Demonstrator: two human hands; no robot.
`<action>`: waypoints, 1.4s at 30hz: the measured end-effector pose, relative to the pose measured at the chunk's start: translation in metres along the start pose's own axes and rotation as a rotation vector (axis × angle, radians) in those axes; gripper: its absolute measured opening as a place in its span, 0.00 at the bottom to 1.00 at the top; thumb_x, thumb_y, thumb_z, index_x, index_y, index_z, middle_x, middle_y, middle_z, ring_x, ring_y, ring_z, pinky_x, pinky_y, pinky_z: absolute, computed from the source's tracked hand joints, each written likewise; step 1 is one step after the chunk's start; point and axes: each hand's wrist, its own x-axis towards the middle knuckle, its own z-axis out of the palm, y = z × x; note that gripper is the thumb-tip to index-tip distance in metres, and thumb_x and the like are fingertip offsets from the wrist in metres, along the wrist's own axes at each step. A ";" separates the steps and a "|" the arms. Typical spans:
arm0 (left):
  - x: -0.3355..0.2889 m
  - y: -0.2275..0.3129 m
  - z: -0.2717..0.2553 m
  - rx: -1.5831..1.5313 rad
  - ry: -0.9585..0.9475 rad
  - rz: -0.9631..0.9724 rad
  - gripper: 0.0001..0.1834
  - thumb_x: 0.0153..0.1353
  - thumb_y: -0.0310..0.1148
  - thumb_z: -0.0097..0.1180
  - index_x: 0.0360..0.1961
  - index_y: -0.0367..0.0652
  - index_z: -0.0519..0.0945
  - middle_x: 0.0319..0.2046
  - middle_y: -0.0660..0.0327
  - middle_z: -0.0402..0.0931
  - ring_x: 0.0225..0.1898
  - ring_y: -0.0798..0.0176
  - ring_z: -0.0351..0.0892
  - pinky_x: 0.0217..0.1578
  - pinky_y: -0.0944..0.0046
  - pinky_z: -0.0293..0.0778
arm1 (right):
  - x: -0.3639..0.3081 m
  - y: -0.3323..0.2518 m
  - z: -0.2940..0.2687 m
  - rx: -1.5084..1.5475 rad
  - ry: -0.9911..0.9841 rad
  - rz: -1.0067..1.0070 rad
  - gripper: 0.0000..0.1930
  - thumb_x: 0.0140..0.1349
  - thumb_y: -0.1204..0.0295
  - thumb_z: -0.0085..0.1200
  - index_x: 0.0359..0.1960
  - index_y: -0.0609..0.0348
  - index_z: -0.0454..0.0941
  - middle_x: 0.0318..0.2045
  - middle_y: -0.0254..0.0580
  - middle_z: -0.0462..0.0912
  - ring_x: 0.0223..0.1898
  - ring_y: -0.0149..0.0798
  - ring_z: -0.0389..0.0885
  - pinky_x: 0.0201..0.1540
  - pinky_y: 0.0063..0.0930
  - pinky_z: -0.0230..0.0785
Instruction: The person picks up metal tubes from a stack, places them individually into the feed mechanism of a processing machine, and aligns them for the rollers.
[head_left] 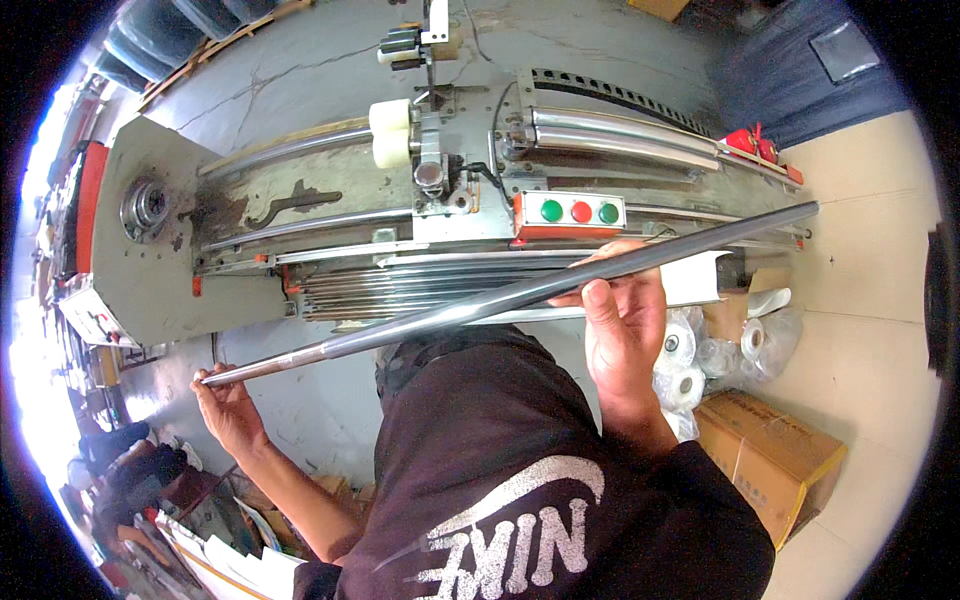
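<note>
A long dark grey metal rod (480, 302) lies slantwise across the view, its narrower end low at the left and its other end higher at the right. My left hand (228, 408) pinches the narrow tip. My right hand (625, 320) grips the shaft right of its middle, thumb on the near side and fingers behind it. Behind the rod stands a grey machine (160, 260) with a carriage (460, 165), two white rollers (391, 134) and a round chuck (146, 208). Several thin metal rods (400, 285) rest along the machine's near side, partly hidden.
A control box (570, 214) with green and red buttons sits on the carriage. At right are a cardboard box (765, 460) and plastic-wrapped rolls (685, 365). Cluttered dark items (130, 470) stand at lower left. A wrench-shaped dark tool (290, 203) lies on the machine bed.
</note>
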 end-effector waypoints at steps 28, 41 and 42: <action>0.018 -0.039 -0.014 -0.033 0.053 -0.308 0.16 0.73 0.43 0.58 0.47 0.39 0.83 0.30 0.64 0.84 0.36 0.70 0.80 0.49 0.66 0.73 | -0.016 -0.004 0.001 0.015 -0.156 0.337 0.10 0.74 0.74 0.50 0.51 0.65 0.69 0.42 0.45 0.78 0.39 0.40 0.88 0.43 0.32 0.84; 0.056 -0.065 -0.078 -0.080 -0.087 -0.399 0.14 0.72 0.40 0.59 0.46 0.39 0.82 0.35 0.62 0.86 0.30 0.69 0.79 0.39 0.69 0.75 | 0.002 -0.012 0.002 -0.307 -0.156 0.151 0.10 0.70 0.68 0.59 0.35 0.61 0.76 0.25 0.35 0.79 0.25 0.30 0.82 0.30 0.27 0.73; 0.052 -0.067 -0.070 -0.066 -0.044 -0.401 0.14 0.72 0.40 0.59 0.46 0.39 0.82 0.35 0.62 0.86 0.30 0.69 0.79 0.39 0.69 0.76 | 0.001 -0.011 0.001 -0.336 -0.145 0.146 0.10 0.70 0.66 0.59 0.34 0.59 0.75 0.22 0.34 0.79 0.24 0.31 0.80 0.30 0.30 0.72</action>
